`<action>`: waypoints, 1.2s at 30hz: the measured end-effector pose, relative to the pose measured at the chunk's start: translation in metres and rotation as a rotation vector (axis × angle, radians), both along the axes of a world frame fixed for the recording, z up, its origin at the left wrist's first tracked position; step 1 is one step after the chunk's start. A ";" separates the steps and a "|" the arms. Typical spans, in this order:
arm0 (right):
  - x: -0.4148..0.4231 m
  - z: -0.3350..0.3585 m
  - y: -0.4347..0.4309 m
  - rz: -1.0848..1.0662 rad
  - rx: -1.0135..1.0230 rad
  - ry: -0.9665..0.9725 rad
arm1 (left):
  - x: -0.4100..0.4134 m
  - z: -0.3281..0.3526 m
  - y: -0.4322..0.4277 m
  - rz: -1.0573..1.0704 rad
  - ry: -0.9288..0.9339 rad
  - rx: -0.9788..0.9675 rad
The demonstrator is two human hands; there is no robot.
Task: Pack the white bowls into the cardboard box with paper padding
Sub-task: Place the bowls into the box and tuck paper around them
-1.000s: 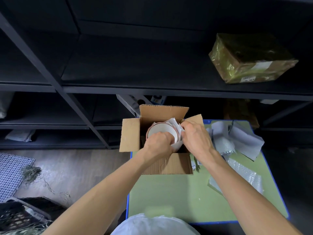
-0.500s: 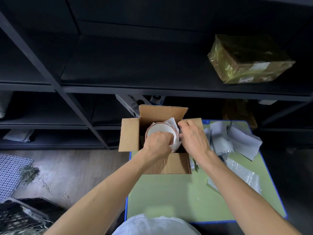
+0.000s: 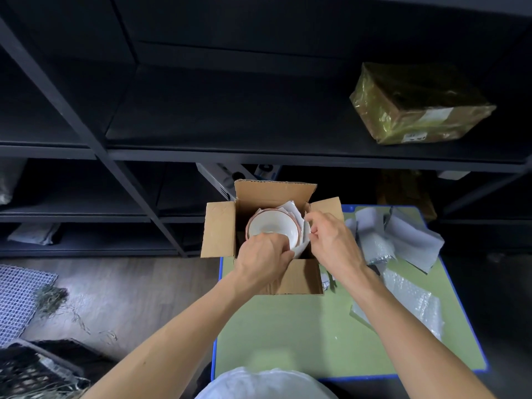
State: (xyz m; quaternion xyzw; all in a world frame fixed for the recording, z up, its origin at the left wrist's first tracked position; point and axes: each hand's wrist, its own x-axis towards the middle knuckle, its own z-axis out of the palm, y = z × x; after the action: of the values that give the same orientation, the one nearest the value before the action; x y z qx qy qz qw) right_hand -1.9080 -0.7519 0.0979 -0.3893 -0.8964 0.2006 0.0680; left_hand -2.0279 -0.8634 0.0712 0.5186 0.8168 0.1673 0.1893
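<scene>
An open cardboard box (image 3: 299,279) stands at the far left corner of the green table (image 3: 288,326). Inside it sits a white bowl (image 3: 272,226) with a reddish rim, with white paper padding (image 3: 292,210) tucked behind it and to its right. My left hand (image 3: 263,259) grips the bowl's near rim, fingers curled over the edge. My right hand (image 3: 331,240) hovers at the box's right side, its thumb and forefinger close together at the paper's edge; whether they pinch the paper is unclear. What lies under the bowl is hidden.
Loose sheets of white paper (image 3: 408,234) and bubble wrap (image 3: 408,300) lie on the table's right half. Dark shelving (image 3: 259,152) rises just behind the box, with a wrapped brown parcel (image 3: 417,105) on it. A wire mesh (image 3: 17,292) and a basket (image 3: 26,372) are on the floor at left.
My right hand has lifted off the paper and drawn slightly right and up. More of the bowl's inside shows. My left hand has stayed on the near rim.
</scene>
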 end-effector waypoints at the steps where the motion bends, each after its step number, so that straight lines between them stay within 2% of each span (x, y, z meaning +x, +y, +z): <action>1: 0.001 0.000 -0.001 0.001 -0.007 0.011 | 0.000 0.001 -0.001 -0.001 -0.005 0.001; 9: 0.020 0.010 0.000 -0.009 0.026 0.113 | 0.008 0.016 -0.014 0.047 -0.009 0.098; 15: 0.041 0.017 0.001 -0.026 0.055 0.090 | 0.033 0.011 -0.015 0.005 -0.013 0.167; 19: 0.059 0.016 0.001 -0.011 0.067 0.092 | 0.037 0.001 -0.016 0.071 0.014 0.248; 25: 0.038 0.006 -0.012 0.112 0.022 0.093 | 0.029 -0.009 0.003 0.153 0.048 0.111; 27: 0.025 0.001 -0.013 0.117 0.018 0.054 | 0.027 -0.008 0.006 0.190 0.006 0.095; 30: 0.012 -0.002 -0.010 0.117 0.023 -0.051 | 0.019 -0.004 0.007 0.124 -0.063 0.051; 33: 0.002 -0.002 -0.008 0.124 0.062 -0.157 | 0.011 0.000 0.003 0.049 -0.083 0.025; 36: -0.005 0.001 -0.004 0.105 0.045 -0.213 | 0.011 0.001 0.005 0.075 -0.092 0.055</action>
State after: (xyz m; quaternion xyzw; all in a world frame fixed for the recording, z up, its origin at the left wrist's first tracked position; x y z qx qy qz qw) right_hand -1.9131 -0.7563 0.0992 -0.3592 -0.9221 0.1411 -0.0292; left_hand -2.0171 -0.8588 0.0721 0.4844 0.8212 0.2203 0.2059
